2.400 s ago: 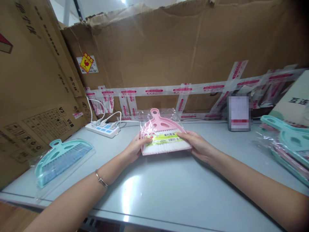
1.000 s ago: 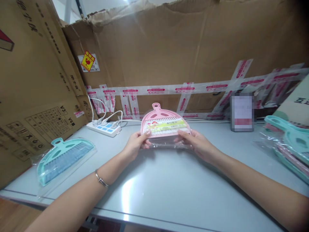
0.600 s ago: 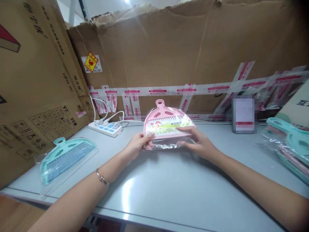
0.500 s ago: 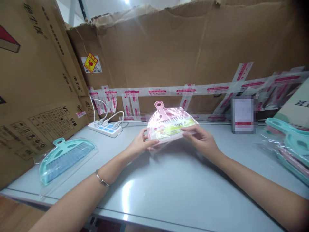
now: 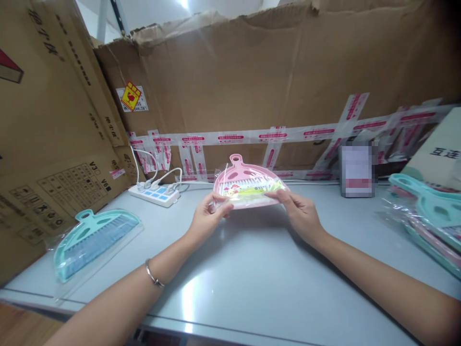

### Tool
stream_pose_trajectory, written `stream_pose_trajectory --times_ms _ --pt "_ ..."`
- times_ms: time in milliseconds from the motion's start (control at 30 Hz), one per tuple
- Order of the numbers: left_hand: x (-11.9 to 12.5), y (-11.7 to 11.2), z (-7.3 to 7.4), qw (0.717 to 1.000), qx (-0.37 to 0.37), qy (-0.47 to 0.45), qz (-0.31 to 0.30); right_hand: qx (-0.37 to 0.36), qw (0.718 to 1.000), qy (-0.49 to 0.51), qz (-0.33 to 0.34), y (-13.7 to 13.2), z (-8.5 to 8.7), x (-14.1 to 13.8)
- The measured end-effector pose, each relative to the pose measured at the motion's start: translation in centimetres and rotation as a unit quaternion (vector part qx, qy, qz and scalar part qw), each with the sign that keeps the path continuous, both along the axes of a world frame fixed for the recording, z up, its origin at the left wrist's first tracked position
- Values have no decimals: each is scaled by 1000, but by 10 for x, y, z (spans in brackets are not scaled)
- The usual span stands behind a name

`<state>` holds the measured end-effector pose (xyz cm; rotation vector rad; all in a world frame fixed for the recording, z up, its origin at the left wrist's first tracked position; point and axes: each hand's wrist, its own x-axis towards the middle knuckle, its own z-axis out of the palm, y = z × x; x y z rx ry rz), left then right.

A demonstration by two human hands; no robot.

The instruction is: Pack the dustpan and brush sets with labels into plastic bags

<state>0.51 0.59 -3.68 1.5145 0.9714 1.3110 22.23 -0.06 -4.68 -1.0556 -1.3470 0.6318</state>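
Note:
A pink dustpan and brush set (image 5: 248, 180) in clear plastic wrap, with a printed label across it, is held up over the table between both hands. Its looped handle points up and away. My left hand (image 5: 212, 214) pinches the lower left corner, thumb on the front. At the lower right corner my right hand (image 5: 300, 211) grips the edge between thumb and fingers. On the left of the table lies a wrapped turquoise dustpan and brush set (image 5: 97, 240). More sets, turquoise and pink, form a stack (image 5: 432, 206) at the right edge.
A white power strip (image 5: 154, 194) with plugged-in cables lies at the back left. A large taped carton (image 5: 230, 77) walls off the back, and another carton (image 5: 54, 120) stands left. A dark upright device with a blurred screen (image 5: 357, 170) stands at the back right of the grey table (image 5: 266, 283).
The pink set has levelled out and its label now shows with less glare. Both hands keep their hold on it. The whole view has shifted slightly.

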Motion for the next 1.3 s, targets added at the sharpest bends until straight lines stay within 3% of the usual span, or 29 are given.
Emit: stream_pose_trajectory --times_ms 100,200,367,533,667,867,967,1133,1300 --pt "0 4 -1 999 -8 -25 19 -2 998 -33 53 2 -2 1" --pt "-2 7 -4 999 11 -36 32 43 993 -59 95 6 -7 0" --pt "-6 12 -10 997 57 -30 48 125 989 -52 64 18 -19 1" --pt "-3 8 -7 993 94 -14 72 74 995 1 74 16 -18 -3" --pt "0 3 -5 992 91 -34 79 78 995 47 49 9 -15 -15" --pt "3 -4 -4 992 103 -48 46 73 989 117 50 2 -10 -22" --pt "4 -8 -4 994 101 -15 47 56 991 114 45 -1 -11 -22" --pt "5 -12 -5 988 81 75 111 50 995 80 25 -5 -17 -26" --pt "5 -14 -3 990 49 88 95 32 999 17 16 -7 -18 -26"
